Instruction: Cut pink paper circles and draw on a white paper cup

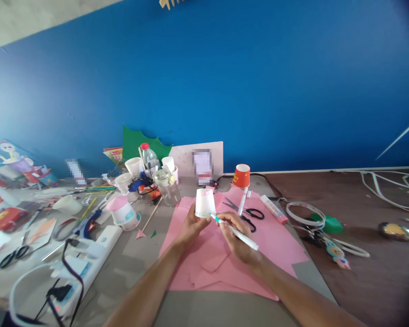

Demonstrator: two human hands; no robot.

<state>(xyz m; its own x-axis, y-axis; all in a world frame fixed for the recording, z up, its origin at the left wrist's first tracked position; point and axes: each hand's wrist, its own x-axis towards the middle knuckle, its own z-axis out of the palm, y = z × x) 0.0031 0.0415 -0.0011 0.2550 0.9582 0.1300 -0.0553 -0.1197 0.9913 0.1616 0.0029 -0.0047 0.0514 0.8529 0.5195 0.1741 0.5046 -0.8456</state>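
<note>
A white paper cup [205,203], turned upside down, is gripped low on its left side by my left hand [191,225]. It bears a small red mark near the top and teal marks along its lower rim. My right hand [236,234] holds a white marker pen [240,235] with a teal collar, its tip at the cup's lower right edge. Pink paper sheets [221,270] lie beneath both hands. Just beyond my right hand rest black-handled scissors [248,215] and another white marker [242,202].
A red paper cup [242,175] stands at the back of the pink paper. To the left are a pink-topped cup [123,212], a glass jar [167,187], a plastic bottle [150,159] and a white power strip [92,268]. Cables and a keychain figure [336,254] lie right.
</note>
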